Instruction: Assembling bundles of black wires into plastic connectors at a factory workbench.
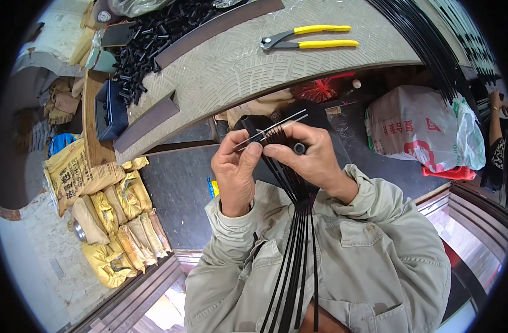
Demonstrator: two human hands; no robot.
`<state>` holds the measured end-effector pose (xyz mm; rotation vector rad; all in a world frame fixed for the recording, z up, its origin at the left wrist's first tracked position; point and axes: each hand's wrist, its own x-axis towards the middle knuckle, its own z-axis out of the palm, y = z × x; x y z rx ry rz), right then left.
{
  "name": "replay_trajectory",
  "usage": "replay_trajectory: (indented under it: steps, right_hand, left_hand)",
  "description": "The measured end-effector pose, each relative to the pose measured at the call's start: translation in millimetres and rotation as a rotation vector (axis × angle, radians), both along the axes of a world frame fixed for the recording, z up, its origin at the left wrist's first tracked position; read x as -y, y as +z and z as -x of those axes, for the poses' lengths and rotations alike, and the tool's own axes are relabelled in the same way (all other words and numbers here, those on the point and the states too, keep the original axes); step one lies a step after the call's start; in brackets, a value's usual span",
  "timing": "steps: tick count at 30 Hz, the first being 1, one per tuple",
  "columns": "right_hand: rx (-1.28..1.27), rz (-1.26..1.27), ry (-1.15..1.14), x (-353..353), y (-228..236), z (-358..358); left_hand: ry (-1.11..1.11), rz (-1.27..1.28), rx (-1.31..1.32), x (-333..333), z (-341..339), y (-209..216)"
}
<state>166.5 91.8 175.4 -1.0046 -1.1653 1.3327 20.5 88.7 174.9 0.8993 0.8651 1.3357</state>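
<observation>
In front of my chest is what looks like an umbrella frame [294,238], a bundle of long thin black ribs that gather at a dark joint and run down over my jacket. My left hand [237,169] is closed, thumb against fingers, on the thin rods [270,129] at its upper end; a short black tube [246,123] stands out beside these fingers. Opposite it, my right hand [309,152] pinches the tops of the ribs between thumb and fingers. A round black tube end [299,148] shows under the right palm. The fingers partly hide where the rods meet.
Pliers [309,39] with yellow handles lie on the patterned worktable [237,61]. Small black tubular parts [148,50] are heaped at left, near a blue box [109,111]. Black rods [420,39] overhang the right side. Yellow packages [109,222] and a white bag [415,122] flank me.
</observation>
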Motion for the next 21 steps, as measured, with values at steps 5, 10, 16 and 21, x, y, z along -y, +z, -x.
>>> replay_trajectory:
  steps: [5, 10, 16, 21]
  right_hand:
    - [-0.159, -0.046, -0.024, 0.1, -10.3, 2.6]
    - [-0.105, -0.028, 0.152, -0.2, -10.1, -5.2]
    - [-0.017, 0.011, 0.144, -1.8, -7.4, -5.9]
    - [-0.191, 0.136, 0.254, -6.4, -10.6, -7.9]
  left_hand:
    - [0.000, 0.014, 0.083, 3.7, -1.4, -5.7]
    - [-0.012, -0.020, 0.088, 4.9, -0.2, -4.4]
    - [0.060, -0.036, 0.094, 7.3, -5.5, -7.7]
    - [0.063, -0.031, 0.172, 6.3, -13.5, -14.2]
